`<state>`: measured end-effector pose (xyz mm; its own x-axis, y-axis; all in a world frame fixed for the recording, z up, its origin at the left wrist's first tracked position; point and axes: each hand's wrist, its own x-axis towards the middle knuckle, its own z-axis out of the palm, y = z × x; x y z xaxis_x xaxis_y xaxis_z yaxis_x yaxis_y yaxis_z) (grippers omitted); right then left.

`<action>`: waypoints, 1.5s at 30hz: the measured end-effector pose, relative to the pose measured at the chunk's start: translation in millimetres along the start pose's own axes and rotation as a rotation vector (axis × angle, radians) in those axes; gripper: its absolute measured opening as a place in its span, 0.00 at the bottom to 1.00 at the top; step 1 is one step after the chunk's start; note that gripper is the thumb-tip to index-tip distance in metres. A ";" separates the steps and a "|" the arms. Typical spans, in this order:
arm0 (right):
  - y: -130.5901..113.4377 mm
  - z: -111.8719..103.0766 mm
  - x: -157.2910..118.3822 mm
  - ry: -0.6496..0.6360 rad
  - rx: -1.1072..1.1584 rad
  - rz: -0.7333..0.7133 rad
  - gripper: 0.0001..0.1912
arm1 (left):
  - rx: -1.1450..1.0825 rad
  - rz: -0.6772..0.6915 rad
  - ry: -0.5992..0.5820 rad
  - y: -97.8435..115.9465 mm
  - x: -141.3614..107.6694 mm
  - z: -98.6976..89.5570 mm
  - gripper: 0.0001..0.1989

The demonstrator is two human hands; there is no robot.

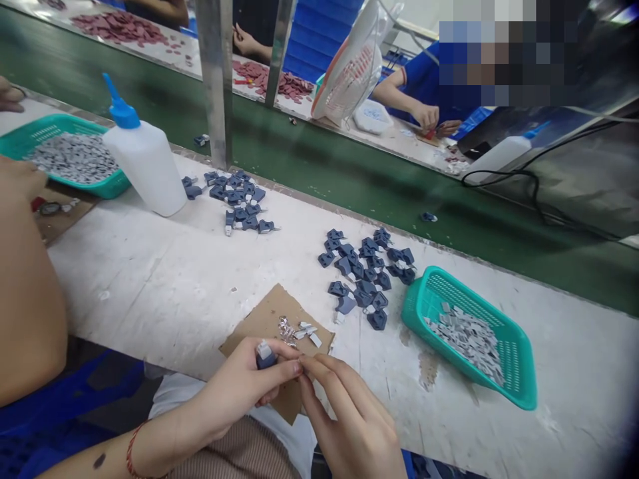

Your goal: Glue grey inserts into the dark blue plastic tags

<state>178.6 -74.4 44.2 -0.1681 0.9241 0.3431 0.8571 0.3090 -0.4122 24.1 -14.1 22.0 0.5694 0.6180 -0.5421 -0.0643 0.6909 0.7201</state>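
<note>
One small blue part (pixel 265 356) with a pale insert on top sits pinched in the left hand (pixel 244 386), low at the near edge of the bench (pixel 164 279), over a scrap of cardboard (pixel 259 319). The grip keeps the insert end up and facing the right hand (pixel 349 419), whose fingertips are pressed together against the left's, apparently nipping something too small to make out. Holding both hands close over the cardboard means anything dropped lands on it; a few loose metal bits (pixel 299 330) already lie there, within a finger's reach. Farther out and to the right, a heap of blue parts (pixel 367 273) lies beside a teal basket (pixel 519 392) of grey pieces, both an easy stretch from the right hand. Far left stand a second blue heap (pixel 239 199), a glue bottle (pixel 144 159) and another basket (pixel 20 140). Beyond the green belt (pixel 349 173), other people's hands work.
</note>
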 end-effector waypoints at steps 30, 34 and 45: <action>7.0 3.3 11.7 -0.320 0.176 0.340 0.08 | -0.031 0.098 0.063 -3.7 -12.2 -38.6 0.15; 6.6 3.0 12.1 -0.342 0.201 0.355 0.07 | -0.004 0.111 0.061 -2.5 -11.2 -32.9 0.15; 7.4 -4.0 18.1 -0.278 0.370 0.500 0.05 | -0.048 0.150 0.079 -10.3 -4.5 -26.0 0.13</action>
<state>183.8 -56.2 50.8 0.0437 0.9840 -0.1726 0.6497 -0.1592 -0.7433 0.8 -14.2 5.8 0.4847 0.7418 -0.4634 -0.1843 0.6046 0.7749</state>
